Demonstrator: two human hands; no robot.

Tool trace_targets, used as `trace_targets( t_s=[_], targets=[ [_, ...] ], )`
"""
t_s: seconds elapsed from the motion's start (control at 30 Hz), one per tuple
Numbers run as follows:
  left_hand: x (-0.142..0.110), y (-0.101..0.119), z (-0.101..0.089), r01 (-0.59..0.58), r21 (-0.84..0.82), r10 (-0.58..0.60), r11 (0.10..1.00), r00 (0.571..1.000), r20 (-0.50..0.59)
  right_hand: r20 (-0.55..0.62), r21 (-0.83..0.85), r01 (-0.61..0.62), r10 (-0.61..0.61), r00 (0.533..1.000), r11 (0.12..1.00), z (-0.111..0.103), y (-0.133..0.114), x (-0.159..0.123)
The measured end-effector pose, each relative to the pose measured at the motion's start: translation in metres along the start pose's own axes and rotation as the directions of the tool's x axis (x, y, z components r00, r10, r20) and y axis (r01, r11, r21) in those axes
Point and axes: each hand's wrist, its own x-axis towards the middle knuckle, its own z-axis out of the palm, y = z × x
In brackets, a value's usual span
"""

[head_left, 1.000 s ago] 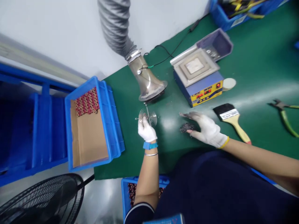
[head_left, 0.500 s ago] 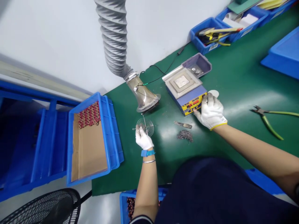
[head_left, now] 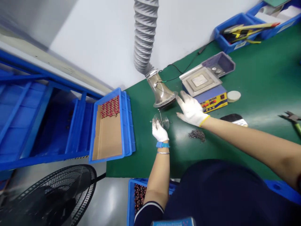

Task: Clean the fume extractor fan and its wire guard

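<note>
My left hand (head_left: 160, 131), in a white glove with a blue wrist strap, is closed on the near left edge of a round wire fan guard (head_left: 166, 121) made of concentric rings. The guard is just below the mouth of a fume extraction nozzle (head_left: 162, 92). My right hand (head_left: 191, 110), also gloved, is open with its fingers spread. It reaches to the right of the nozzle, in front of a solder pot (head_left: 210, 97) with a yellow display panel, and hides part of that panel. I cannot tell whether it touches the pot. Nothing shows in its fingers.
A pile of small dark metal pieces (head_left: 197, 135) lies on the green table. A white disc (head_left: 234, 96), a black item with a white label (head_left: 232, 118) and pliers (head_left: 293, 116) are on the right. Blue trays (head_left: 128, 125) with reddish parts stand left, beside a black fan (head_left: 68, 191).
My right hand has left the solder pot's front panel and moved left towards the nozzle, fingers spreading. My left hand keeps hold of the fan guard. The camera view has shifted.
</note>
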Motion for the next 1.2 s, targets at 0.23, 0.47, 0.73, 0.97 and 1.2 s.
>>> trace_targets(
  t_s=[0.23,0.47,0.73,0.97,1.2],
  targets=[
    [-0.004,0.006,0.0,0.001,-0.046,0.001,0.999,0.999,0.042,0.19,-0.124,-0.031,0.055,0.98,0.992,-0.016,-0.007,0.089],
    [-0.008,0.004,-0.001,-0.004,-0.045,0.004,0.999,1.0,0.009,0.37,-0.186,0.101,-0.026,0.929,0.977,-0.026,-0.015,0.089],
    [-0.006,0.058,0.006,-0.198,-0.035,0.194,0.98,0.977,-0.091,0.416,-0.34,0.132,0.023,0.909,0.931,-0.073,-0.065,0.154],
    [0.04,0.075,0.029,-0.191,0.023,0.193,0.981,0.978,-0.078,0.417,-0.428,0.133,0.065,0.906,0.894,-0.093,-0.083,0.216],
    [0.05,0.084,0.056,-0.127,-0.059,0.132,0.99,0.987,0.096,0.374,-0.409,0.126,0.04,0.926,0.904,-0.088,-0.081,0.218]
  ],
)
